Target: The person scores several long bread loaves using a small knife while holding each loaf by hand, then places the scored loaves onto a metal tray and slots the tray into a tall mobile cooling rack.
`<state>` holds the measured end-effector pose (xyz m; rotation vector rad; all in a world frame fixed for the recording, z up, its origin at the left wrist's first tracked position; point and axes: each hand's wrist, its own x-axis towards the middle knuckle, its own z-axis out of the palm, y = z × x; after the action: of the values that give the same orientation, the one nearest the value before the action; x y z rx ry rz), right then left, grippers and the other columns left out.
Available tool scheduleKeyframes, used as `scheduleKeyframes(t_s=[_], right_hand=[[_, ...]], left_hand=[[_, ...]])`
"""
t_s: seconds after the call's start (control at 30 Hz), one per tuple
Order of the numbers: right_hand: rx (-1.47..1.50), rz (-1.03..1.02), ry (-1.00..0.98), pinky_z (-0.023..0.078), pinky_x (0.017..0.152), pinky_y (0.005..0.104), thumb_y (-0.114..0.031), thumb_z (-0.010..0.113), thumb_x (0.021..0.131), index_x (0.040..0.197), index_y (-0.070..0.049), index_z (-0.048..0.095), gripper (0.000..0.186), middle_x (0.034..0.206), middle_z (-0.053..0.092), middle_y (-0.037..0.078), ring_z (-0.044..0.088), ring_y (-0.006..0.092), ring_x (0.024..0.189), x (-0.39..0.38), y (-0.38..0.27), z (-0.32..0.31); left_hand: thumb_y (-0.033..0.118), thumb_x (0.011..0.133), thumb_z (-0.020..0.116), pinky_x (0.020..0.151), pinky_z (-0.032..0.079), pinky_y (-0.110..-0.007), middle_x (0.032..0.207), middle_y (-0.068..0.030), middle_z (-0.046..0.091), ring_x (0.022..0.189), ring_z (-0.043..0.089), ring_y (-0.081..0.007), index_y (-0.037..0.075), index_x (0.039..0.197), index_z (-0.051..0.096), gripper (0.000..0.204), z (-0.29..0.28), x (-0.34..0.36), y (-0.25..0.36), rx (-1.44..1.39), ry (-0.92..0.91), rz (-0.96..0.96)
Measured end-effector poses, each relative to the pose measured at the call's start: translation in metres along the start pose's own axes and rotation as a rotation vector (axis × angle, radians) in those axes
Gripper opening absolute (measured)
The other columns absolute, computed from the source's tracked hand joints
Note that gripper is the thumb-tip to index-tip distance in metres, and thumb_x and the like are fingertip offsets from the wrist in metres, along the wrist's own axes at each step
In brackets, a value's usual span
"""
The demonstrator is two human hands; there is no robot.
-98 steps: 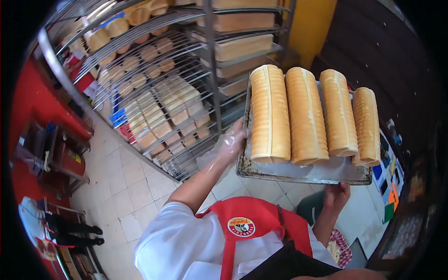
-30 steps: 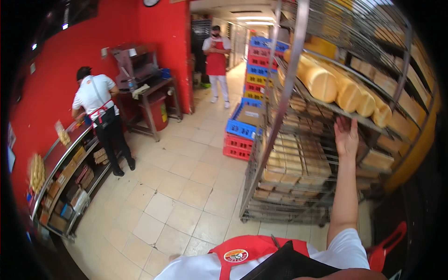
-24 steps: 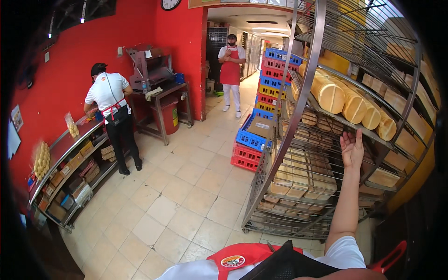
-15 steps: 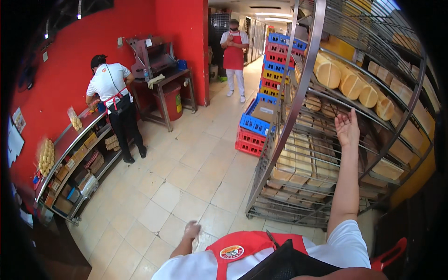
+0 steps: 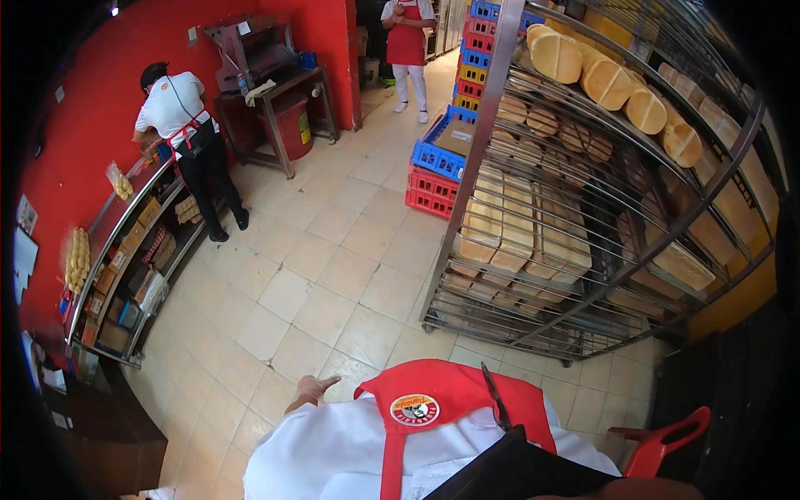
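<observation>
My left hand (image 5: pixel 317 387) hangs low beside my red apron (image 5: pixel 467 387), above the tiled floor. It holds nothing, and a finger or thumb sticks out from it to the right. Out of sight is my right hand; only its white sleeve shows at my side. Nearest on my right stands a tall metal rack (image 5: pixel 487 137). Round-ended bread loaves (image 5: pixel 607 82) lie on its upper shelf, and long rectangular loaves (image 5: pixel 517 223) fill a lower one.
Blue and red crates (image 5: pixel 433 190) stand beyond the rack. One person (image 5: pixel 187 108) bends over a curved counter (image 5: pixel 117 287) on the left; another person (image 5: pixel 407 37) stands at the back. A machine table (image 5: pixel 275 96) lines the red wall. A red chair (image 5: pixel 667 446) sits lower right.
My right hand, raised open against the rack's shelves before, has dropped out of view. My view has tilted down and turned right. My left hand has shifted slightly left and up in the picture.
</observation>
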<state>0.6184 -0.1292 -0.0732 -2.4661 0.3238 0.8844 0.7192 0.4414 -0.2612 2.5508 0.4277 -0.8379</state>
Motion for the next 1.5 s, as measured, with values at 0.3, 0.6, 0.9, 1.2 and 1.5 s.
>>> scheduleKeyframes(t_s=[0.3,0.6,0.9,1.2,1.5], right_hand=[[0.117,0.042,0.208,0.049,0.086,0.0388,-0.033,0.072,0.075,0.125,-0.002,0.052,0.062,0.108,0.063,0.023,0.061,0.0337,0.102,-0.008,0.022,-0.038],[-0.039,-0.039,0.33,0.049,0.084,0.0379,-0.03,0.075,0.074,0.126,-0.002,0.052,0.063,0.11,0.064,0.018,0.062,0.0303,0.101,-0.001,0.076,-0.128],[0.428,-0.661,0.488,0.049,0.081,0.0286,-0.014,0.065,0.086,0.12,0.0,0.055,0.038,0.1,0.063,0.007,0.061,0.0153,0.088,-0.093,-0.076,-0.273],[-0.41,-0.624,1.074,0.046,0.084,0.0377,-0.026,0.054,0.091,0.106,-0.002,0.062,0.029,0.101,0.063,0.017,0.059,0.0332,0.098,-0.001,-0.166,-0.461],[-1.111,-0.198,1.271,0.044,0.09,0.0401,-0.039,0.054,0.09,0.112,-0.007,0.06,0.04,0.11,0.062,0.016,0.058,0.032,0.103,0.118,-0.19,-0.571]], left_hand=[[0.042,0.067,0.073,0.089,0.048,-0.036,0.111,-0.0223,0.063,0.104,0.061,-0.0313,-0.005,0.114,0.06,0.068,0.006,-0.004,0.16,-0.446,-0.089,0.121],[0.044,0.072,0.066,0.093,0.045,-0.037,0.113,-0.022,0.063,0.108,0.059,-0.0313,0.0,0.11,0.064,0.058,0.086,-0.02,0.172,-0.331,-0.137,0.188],[0.037,0.077,0.065,0.077,0.051,-0.038,0.103,-0.0193,0.066,0.091,0.064,-0.0285,-0.001,0.112,0.062,0.052,0.119,-0.018,0.021,-0.326,-0.263,-0.347],[0.033,0.077,0.066,0.068,0.052,-0.036,0.096,-0.0176,0.066,0.08,0.064,-0.0256,-0.002,0.116,0.059,0.052,0.074,0.079,0.176,-0.695,-0.179,-0.015],[0.031,0.078,0.065,0.055,0.049,-0.035,0.086,-0.0145,0.066,0.067,0.062,-0.021,-0.003,0.113,0.059,0.048,-0.032,0.117,0.21,-0.89,-0.012,-0.011]])
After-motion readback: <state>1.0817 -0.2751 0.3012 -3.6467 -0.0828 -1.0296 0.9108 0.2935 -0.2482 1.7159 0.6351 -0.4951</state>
